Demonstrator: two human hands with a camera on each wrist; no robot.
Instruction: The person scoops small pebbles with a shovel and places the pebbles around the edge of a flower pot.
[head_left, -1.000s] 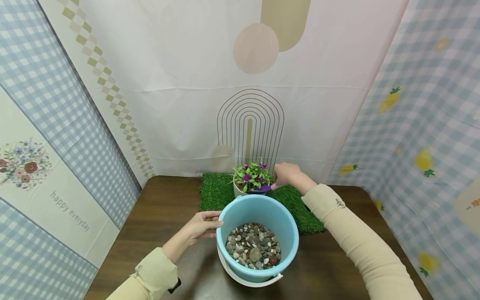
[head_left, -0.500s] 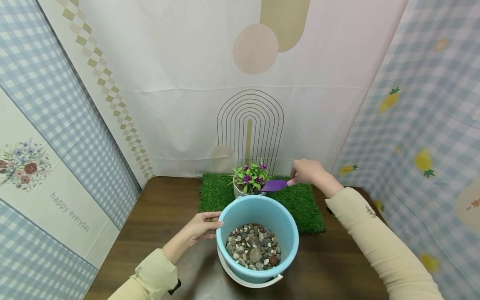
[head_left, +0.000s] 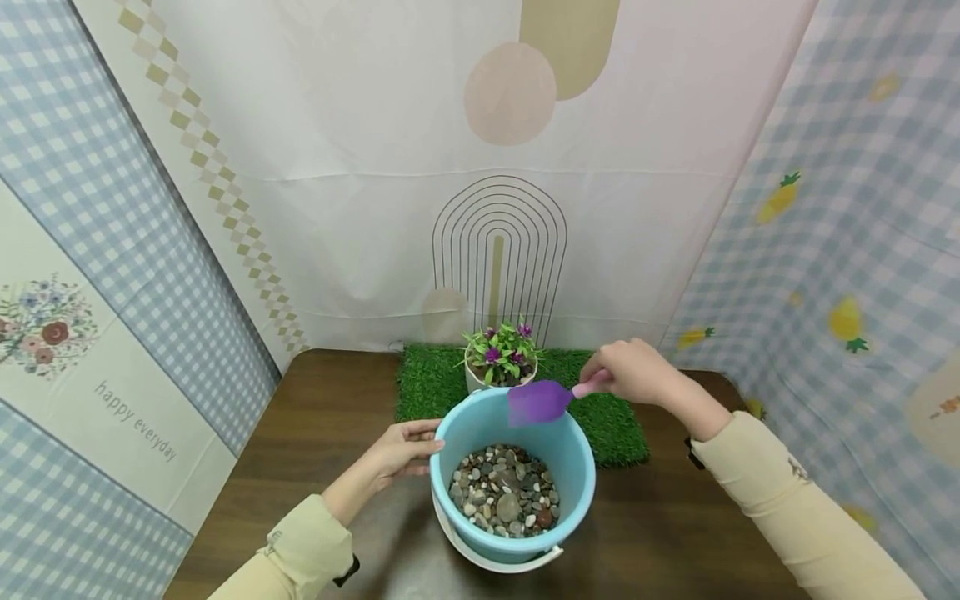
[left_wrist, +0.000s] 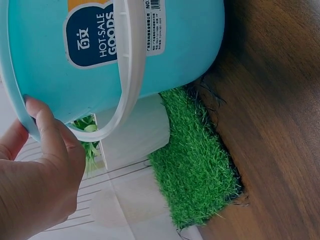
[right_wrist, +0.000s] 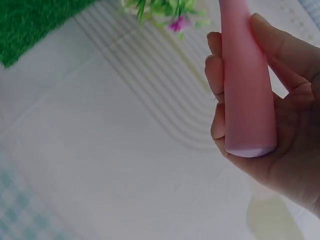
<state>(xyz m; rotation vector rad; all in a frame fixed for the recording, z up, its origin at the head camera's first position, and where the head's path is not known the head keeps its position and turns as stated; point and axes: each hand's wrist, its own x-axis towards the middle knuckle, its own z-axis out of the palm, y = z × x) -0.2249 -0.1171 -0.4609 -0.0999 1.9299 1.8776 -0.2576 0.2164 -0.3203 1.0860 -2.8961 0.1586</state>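
A light blue bucket (head_left: 440, 483) stands near the front of the table, with pebbles (head_left: 504, 492) covering its bottom. My left hand (head_left: 405, 452) pinches the bucket's rim on the left side; the left wrist view shows thumb and fingers on either side of it. In my right hand (head_left: 633, 371) is a small trowel, its purple blade (head_left: 540, 402) over the bucket's far rim. My fingers curl round its pink handle (right_wrist: 248, 90) in the right wrist view. Just behind the bucket stands a white pot (head_left: 474, 379) with a purple-flowered plant (head_left: 501, 354).
A mat of artificial grass (head_left: 431, 387) lies under the pot on the brown wooden table (head_left: 337, 400). The bucket's white carrying handle (left_wrist: 131, 65) hangs down its side. Patterned cloth (head_left: 360, 233) closes off the back and both sides.
The trowel has come away from the plant pot, first to the right, then toward me over the bucket. My left hand keeps its place on the rim.
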